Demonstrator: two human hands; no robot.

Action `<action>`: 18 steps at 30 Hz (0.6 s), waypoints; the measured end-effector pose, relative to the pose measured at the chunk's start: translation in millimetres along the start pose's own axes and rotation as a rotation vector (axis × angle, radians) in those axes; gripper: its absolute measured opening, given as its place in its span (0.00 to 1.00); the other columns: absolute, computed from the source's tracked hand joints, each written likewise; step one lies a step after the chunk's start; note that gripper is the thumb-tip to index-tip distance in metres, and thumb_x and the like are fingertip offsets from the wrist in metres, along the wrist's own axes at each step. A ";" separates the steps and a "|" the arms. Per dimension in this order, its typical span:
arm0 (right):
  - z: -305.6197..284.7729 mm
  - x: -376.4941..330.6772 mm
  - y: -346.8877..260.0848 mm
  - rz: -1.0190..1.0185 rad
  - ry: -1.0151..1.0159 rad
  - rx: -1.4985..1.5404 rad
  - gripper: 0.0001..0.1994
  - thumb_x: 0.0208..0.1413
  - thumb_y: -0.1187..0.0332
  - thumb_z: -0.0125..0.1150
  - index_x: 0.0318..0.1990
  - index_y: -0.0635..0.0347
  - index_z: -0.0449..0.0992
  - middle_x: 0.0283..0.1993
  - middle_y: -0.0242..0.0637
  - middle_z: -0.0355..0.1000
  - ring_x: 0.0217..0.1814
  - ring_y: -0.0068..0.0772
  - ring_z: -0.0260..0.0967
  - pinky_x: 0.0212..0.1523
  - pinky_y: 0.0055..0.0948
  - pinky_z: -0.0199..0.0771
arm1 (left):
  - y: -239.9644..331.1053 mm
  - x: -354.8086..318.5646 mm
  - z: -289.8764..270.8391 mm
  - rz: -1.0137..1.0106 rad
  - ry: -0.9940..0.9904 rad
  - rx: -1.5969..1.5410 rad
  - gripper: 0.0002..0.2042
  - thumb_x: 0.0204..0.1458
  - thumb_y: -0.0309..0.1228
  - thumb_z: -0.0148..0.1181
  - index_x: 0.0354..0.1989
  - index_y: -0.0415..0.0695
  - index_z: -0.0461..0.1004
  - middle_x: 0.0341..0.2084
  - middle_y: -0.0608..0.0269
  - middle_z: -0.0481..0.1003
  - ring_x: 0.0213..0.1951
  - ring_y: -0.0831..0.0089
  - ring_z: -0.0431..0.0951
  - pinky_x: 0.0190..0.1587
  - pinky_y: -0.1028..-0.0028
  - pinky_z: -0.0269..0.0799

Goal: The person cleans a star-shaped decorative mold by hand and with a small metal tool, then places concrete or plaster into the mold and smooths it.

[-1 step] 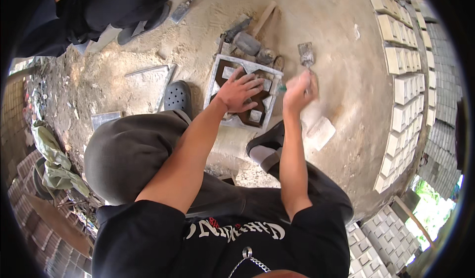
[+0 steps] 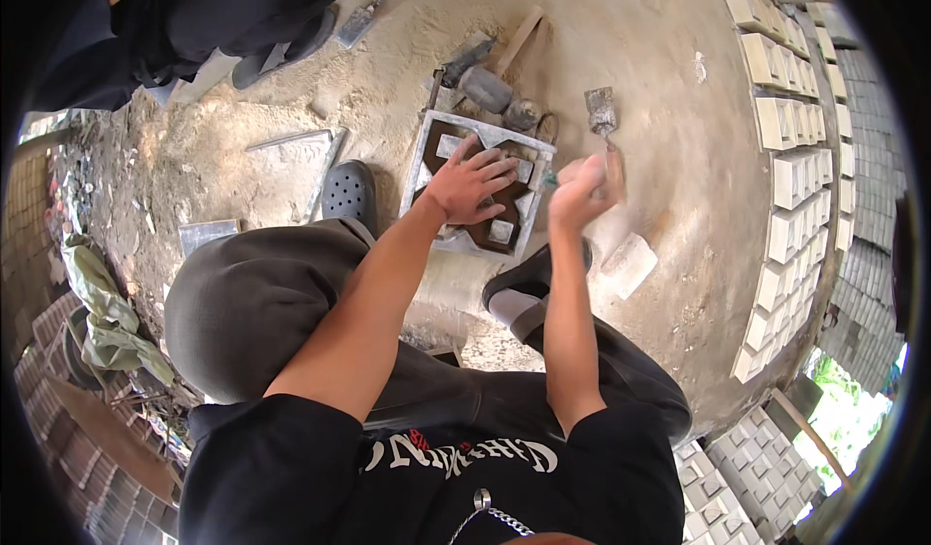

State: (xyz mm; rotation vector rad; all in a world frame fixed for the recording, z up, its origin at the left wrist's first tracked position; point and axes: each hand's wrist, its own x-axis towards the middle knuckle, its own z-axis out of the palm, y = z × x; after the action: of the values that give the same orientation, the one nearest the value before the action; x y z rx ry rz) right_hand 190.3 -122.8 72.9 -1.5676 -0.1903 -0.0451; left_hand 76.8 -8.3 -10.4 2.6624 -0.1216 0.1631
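Head view: one square mould (image 2: 492, 131), grey-rimmed, dark angular shapes and pale pieces inside; lying on the floor (image 2: 669, 172) in front of the person, between the two hands and the tools beyond.

Left hand (image 2: 473, 186): laid palm down over the mould, fingers spread wide.

Right hand (image 2: 582, 196): at the mould's right side, fingers curled tight around a green-ended object (image 2: 550, 178); its kind too blurred to tell.

Beyond the mould: one dark cylindrical piece (image 2: 485, 89), near its upper edge; one wooden bar (image 2: 521, 41), slanting behind.

Right of the mould: one trowel (image 2: 601, 112), blade pointing away from the person; one pale slab (image 2: 628, 264), flat on the floor, near the right forearm.

Left of the mould: one grey perforated clog (image 2: 349, 194), worn by the person.

Far right: rows of pale blocks (image 2: 790, 123).

Upper left: another person's dark-clad legs (image 2: 223, 7).
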 end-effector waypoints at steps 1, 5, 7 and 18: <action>-0.4 1.2 0.9 0.018 -0.075 -0.073 0.19 0.61 0.66 0.46 0.15 0.57 0.59 0.13 0.24 0.56 0.15 0.16 0.51 0.16 0.22 0.49 | 2.3 -1.3 0.4 0.005 -0.049 -0.010 0.27 0.50 0.51 0.53 0.57 0.53 0.68 0.61 0.69 0.62 0.62 0.67 0.59 0.68 0.51 0.37; 0.6 5.1 9.8 0.065 -0.137 -0.048 0.22 0.60 0.63 0.47 0.13 0.61 0.62 0.13 0.25 0.59 0.16 0.18 0.55 0.17 0.26 0.51 | -6.6 4.3 1.1 0.026 -0.033 -0.020 0.27 0.50 0.51 0.54 0.57 0.52 0.68 0.60 0.69 0.62 0.63 0.66 0.58 0.68 0.49 0.37; -1.5 4.6 11.2 -0.125 -0.148 0.130 0.21 0.59 0.64 0.47 0.13 0.63 0.62 0.13 0.26 0.59 0.16 0.19 0.56 0.18 0.28 0.52 | -9.3 5.5 0.6 0.010 0.036 -0.004 0.27 0.50 0.51 0.54 0.57 0.52 0.68 0.61 0.69 0.62 0.63 0.66 0.58 0.68 0.49 0.37; 6.0 12.7 19.6 -0.101 -0.064 -0.194 0.20 0.59 0.68 0.46 0.13 0.56 0.58 0.11 0.25 0.54 0.13 0.17 0.50 0.14 0.22 0.46 | -3.7 3.1 -0.9 0.018 -0.075 0.055 0.30 0.51 0.55 0.51 0.61 0.55 0.64 0.64 0.70 0.57 0.66 0.66 0.53 0.68 0.46 0.31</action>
State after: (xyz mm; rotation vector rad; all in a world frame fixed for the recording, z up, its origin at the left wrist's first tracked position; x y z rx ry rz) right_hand 205.2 -115.5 55.4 -1.7535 -0.3231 -0.0951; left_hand 80.2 -4.9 -10.8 2.7236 -0.1672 0.0740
